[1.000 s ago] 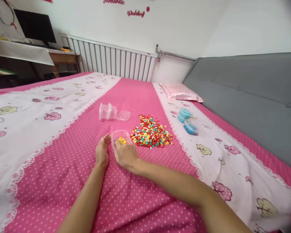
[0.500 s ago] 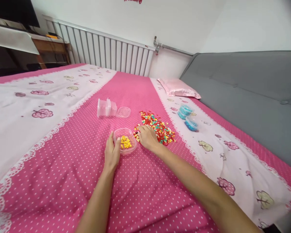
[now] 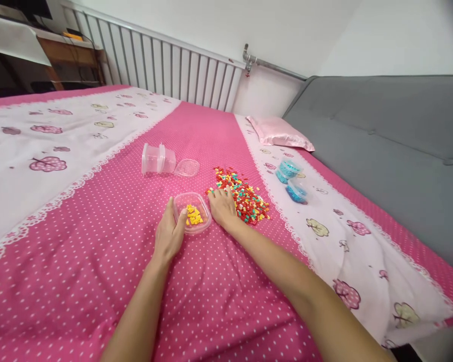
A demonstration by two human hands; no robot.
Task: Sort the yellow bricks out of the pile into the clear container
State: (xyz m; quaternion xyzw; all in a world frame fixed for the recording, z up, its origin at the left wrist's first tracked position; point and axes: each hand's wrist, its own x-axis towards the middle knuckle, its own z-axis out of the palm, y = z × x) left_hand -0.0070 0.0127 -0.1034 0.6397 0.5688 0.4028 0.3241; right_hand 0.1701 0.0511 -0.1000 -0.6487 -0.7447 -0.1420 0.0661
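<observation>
A clear plastic container (image 3: 205,224) rests on the bed with several small yellow bricks (image 3: 194,214) inside it. My left hand (image 3: 169,232) grips its left side, the thumb over the near rim and the fingers along the outer wall. Just right of the container lies a loose pile of small toy bricks (image 3: 245,198), mostly red, with yellow, white and green among them. At the pile's left edge is my right hand (image 3: 222,206), its fingers bent down and close together. The fingertips are low among the bricks, and whatever they pinch is too small to make out.
Beyond the container, stacked clear tubs (image 3: 157,160) lie on their side beside a clear lid (image 3: 187,168). To the right of the pile are lidded tubs with blue contents (image 3: 288,171). A pink pillow (image 3: 279,133) and a grey padded headboard (image 3: 381,130) border the right side.
My right hand has shifted slightly left along the near edge of the pile, toward the container. My left hand keeps its hold on the container. The view has tilted a little.
</observation>
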